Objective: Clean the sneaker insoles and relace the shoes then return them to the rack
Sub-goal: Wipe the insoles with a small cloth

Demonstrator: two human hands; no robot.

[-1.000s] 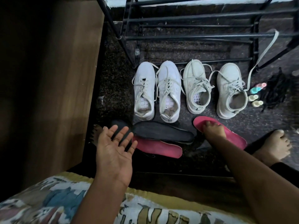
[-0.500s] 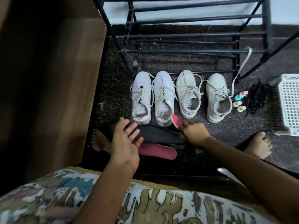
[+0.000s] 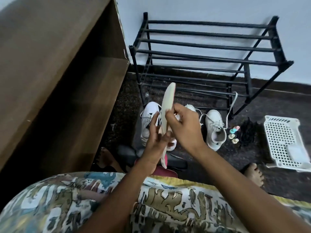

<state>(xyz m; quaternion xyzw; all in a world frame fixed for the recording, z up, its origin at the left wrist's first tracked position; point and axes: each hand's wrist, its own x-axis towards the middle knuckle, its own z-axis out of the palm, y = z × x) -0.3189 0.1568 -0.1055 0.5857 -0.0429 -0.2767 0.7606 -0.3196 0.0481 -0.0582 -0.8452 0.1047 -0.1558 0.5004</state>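
The insole [image 3: 167,105] is lifted off the floor [image 3: 269,105] now, pinched by the right hand [image 3: 185,126], apparently clasped by the left hand [image 3: 154,142]; cleaning can be started.

We hold a cream insole [image 3: 167,113] upright in front of the rack [image 3: 210,52], slightly bowed, tip up by its lower bars. White sneakers [image 3: 214,125] sit in a row at the rack's foot, laced, toes twd it. Black insole [image 3: 127,153] & pink insole [image 3: 165,173] lie flat, farther from the rack.
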